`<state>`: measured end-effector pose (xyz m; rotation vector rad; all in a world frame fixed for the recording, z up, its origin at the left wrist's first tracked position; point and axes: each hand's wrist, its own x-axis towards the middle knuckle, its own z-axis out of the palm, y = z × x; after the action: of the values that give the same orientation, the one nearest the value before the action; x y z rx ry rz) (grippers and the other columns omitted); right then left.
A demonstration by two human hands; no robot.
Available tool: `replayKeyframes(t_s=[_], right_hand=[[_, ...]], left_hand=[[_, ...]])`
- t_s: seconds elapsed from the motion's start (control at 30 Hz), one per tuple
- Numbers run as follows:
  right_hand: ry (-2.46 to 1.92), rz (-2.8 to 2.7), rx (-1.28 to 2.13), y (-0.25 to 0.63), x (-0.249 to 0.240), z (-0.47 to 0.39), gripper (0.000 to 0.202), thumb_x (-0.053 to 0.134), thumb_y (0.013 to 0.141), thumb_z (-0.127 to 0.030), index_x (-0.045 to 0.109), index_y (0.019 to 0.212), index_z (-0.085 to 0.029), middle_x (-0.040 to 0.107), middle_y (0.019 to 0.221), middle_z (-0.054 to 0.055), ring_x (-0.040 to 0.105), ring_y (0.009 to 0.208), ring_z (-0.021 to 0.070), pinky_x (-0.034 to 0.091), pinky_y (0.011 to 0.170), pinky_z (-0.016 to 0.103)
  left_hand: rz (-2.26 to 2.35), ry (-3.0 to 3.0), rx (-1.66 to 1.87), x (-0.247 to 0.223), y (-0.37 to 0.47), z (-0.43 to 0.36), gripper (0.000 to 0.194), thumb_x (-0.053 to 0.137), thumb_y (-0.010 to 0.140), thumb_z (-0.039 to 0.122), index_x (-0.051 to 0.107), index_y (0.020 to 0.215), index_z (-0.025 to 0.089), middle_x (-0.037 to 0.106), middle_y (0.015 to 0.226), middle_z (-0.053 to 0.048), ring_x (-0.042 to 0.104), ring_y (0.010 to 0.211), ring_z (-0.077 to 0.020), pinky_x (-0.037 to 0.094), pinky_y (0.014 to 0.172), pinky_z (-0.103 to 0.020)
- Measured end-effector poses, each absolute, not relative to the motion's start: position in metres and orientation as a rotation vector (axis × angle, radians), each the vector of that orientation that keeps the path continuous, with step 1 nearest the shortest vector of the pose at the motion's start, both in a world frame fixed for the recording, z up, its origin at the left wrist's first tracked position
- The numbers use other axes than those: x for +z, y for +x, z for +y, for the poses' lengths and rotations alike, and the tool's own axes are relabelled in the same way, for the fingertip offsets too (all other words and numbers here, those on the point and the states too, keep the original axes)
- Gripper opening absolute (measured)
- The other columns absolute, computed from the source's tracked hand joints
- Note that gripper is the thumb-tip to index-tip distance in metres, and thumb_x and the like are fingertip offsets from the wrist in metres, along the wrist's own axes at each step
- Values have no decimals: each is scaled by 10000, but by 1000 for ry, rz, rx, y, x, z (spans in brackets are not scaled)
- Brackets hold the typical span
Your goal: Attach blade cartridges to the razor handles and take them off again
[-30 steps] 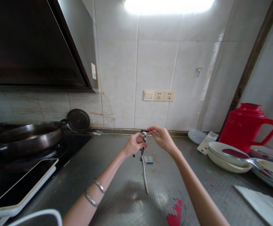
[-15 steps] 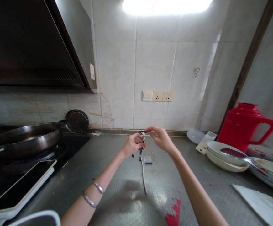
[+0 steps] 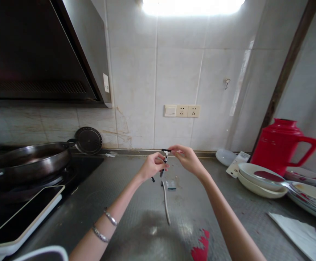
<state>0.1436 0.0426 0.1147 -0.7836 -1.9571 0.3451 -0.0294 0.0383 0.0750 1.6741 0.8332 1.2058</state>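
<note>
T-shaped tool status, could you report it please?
Left hand gripping T-shaped tool, crossbar up. Right hand at crossbar's right end. Pale cord on counter, apparently not obstructing.

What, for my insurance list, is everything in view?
T-shaped tool: 1, black-white, centre
Rod: 1, pale, counter
Packet: 1, clear, beside rod
Pan: 1, silver, stove
Disc: 1, dark, against wall
Phone: 1, black-white, left
Hood: 1, dark, top left
Lamp: 1, white, top
Switch panel: 1, cream, wall
Hook: 1, pale, wall
Flask: 1, red, right
Dishes: several, whitish, right
Sheet: 1, white, right
Bracelets: 2, silver, left arm
Left hand: 1, holding tool
Right hand: 1, at tool
</note>
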Motion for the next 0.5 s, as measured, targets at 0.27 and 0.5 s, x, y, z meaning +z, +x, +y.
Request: replayKeyframes(t_s=[0.27,0.5], right_hand=[[-785,-1906,428,148,118,42,275,472,821,-343,618,986,-179,666,961,60,597,891,172,446,782,285],[-933,-1894,463,147,110,50,300,485,802,-377,621,954,-157,676,873,66,606,805,167,451,732,275]], left_hand=[[971,1867,1457,81,-38,45,262,686,644,283,657,843,116,670,847,-75,600,773,-171,476,712,-282],[939,1608,1585,79,-46,55,424,704,634,232,601,1024,103,671,822,-71,612,776,-165,468,776,-312]])
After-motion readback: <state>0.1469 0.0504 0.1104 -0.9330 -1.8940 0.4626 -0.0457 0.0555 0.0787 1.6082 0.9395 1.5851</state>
